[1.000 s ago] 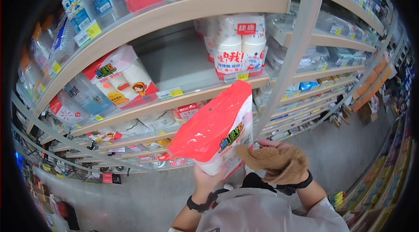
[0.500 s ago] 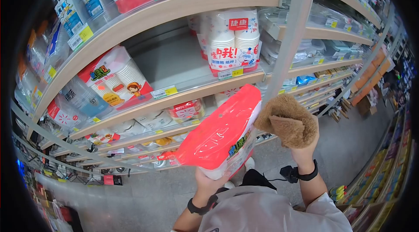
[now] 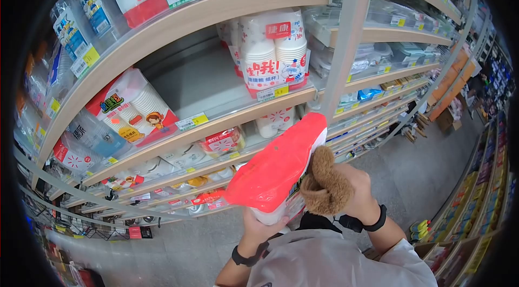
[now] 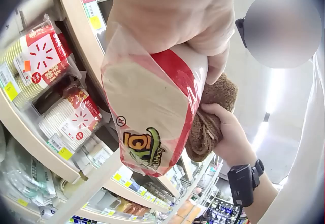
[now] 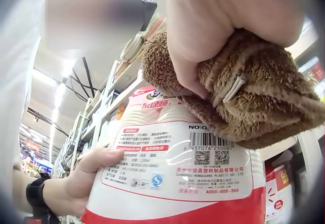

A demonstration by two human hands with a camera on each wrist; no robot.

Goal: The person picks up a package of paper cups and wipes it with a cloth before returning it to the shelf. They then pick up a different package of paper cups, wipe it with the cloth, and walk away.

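My left hand (image 3: 262, 227) grips a plastic-wrapped pack of white paper cups (image 3: 273, 165) by its lower end, the thumb lying along one side in the right wrist view. The pack is tilted, its glossy red face upward. In my right hand (image 3: 359, 192) is a bunched, fuzzy brown cloth (image 3: 327, 184), pinched between thumb and fingers. The cloth lies against the pack's right side. From the right wrist, the cloth (image 5: 238, 92) overlaps the top of the label (image 5: 177, 158), which carries a barcode and small print.
In front stands a shelf with more cup packs: one with red and white print (image 3: 275, 54) and another leaning at the left (image 3: 132, 106). A grey upright post (image 3: 346, 44) rises just beyond the held pack. Lower shelves and the grey floor (image 3: 405, 179) lie below.
My right hand lifted the cloth away from the pack's side, then brought it back down against it. The pack tipped slightly, and the view shifted so the shelves sit further left.
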